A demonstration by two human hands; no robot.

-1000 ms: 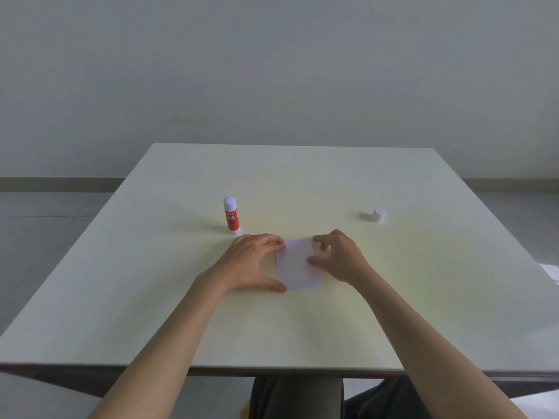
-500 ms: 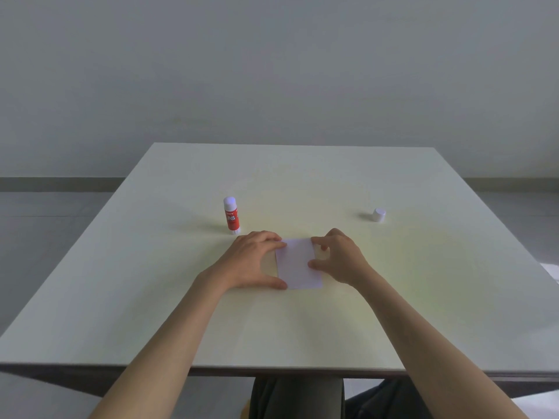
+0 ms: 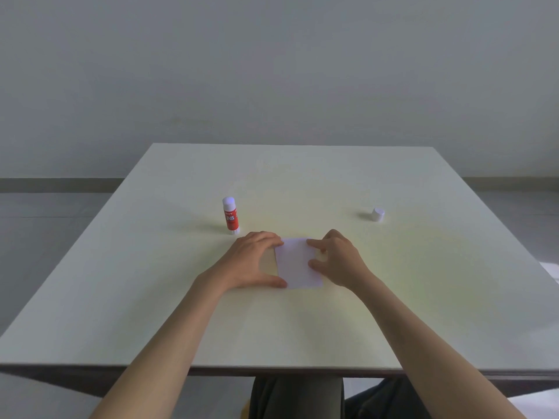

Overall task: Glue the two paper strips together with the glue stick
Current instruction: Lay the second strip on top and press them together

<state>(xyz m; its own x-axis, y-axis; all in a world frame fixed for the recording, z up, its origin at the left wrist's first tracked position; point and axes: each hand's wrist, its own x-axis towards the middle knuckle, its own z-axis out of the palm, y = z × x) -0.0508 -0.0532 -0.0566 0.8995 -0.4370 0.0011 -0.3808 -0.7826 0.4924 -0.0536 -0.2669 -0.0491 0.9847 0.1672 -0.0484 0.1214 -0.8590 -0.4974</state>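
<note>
A white paper piece [image 3: 298, 264], the strips lying as one sheet, rests flat on the table [image 3: 302, 331] in front of me. My left hand [image 3: 251, 261] holds its left edge, with the index tip at the far corner and the thumb at the near corner. My right hand [image 3: 338, 258] holds its right edge with index finger and thumb. I cannot tell the two strips apart. The red glue stick [image 3: 230, 217] stands upright and uncapped just behind my left hand.
The glue stick's white cap [image 3: 377, 214] lies at the right of the table, behind my right hand. The table's near edge runs just above my lap. A plain grey wall is behind the table.
Both hands stay on the paper. My right fingers have shifted slightly along the right edge. The glue stick and cap have not moved.
</note>
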